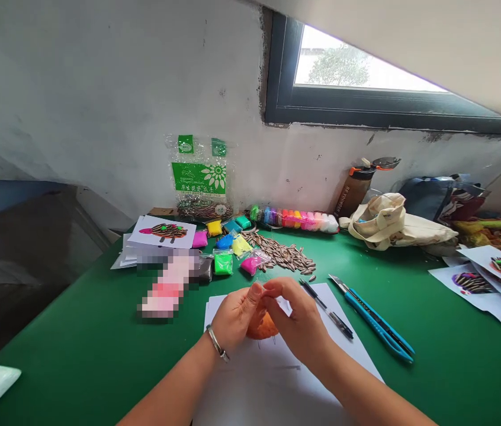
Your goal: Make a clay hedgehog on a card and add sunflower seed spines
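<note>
Head view shows your bare left hand (pixel 235 318) and bare right hand (pixel 300 322) meeting above the white paper sheet (pixel 268 387), their fingers bent, tips close together; whether they pinch something small, I cannot tell. The orange, rounded, clay-like piece (pixel 263 329) lies on this paper, just below the fingertips, between both hands, neither clearly nearer. Its long axis is partly hidden.

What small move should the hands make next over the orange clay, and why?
Probably ease the left hand and right hand down to the orange clay and press it lightly: their fingertips meet over it, and it lies on white paper with drawn lines showing past its lower edge. Whether they pinch anything is hidden.
</note>
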`<state>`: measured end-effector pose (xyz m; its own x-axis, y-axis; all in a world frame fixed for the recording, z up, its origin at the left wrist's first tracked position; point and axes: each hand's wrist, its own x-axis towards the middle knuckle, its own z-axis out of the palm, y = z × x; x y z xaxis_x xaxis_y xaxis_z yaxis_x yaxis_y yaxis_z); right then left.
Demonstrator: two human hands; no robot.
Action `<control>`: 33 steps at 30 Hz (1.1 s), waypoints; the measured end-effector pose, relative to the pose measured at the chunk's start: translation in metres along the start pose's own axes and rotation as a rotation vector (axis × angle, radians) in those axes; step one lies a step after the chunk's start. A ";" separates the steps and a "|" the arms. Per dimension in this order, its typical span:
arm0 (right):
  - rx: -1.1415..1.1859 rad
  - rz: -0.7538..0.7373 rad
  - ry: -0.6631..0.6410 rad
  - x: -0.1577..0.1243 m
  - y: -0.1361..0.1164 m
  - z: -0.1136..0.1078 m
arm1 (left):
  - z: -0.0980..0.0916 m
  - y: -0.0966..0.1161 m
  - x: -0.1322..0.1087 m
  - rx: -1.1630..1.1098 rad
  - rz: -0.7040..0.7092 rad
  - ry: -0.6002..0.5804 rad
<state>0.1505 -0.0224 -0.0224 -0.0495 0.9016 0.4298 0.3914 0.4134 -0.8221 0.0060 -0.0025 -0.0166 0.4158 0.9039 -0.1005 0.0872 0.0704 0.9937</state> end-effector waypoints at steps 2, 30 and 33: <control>0.062 0.062 0.020 0.001 0.003 0.000 | -0.001 -0.001 0.001 -0.019 0.007 -0.007; 0.333 0.485 -0.130 0.006 0.003 0.002 | -0.011 -0.003 0.004 0.145 -0.010 0.018; 0.351 0.480 -0.152 0.007 0.002 0.002 | -0.013 -0.002 0.004 0.146 -0.006 0.045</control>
<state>0.1494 -0.0149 -0.0220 -0.0838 0.9949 -0.0561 0.0776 -0.0496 -0.9957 -0.0040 0.0066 -0.0179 0.3744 0.9218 -0.1006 0.2216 0.0164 0.9750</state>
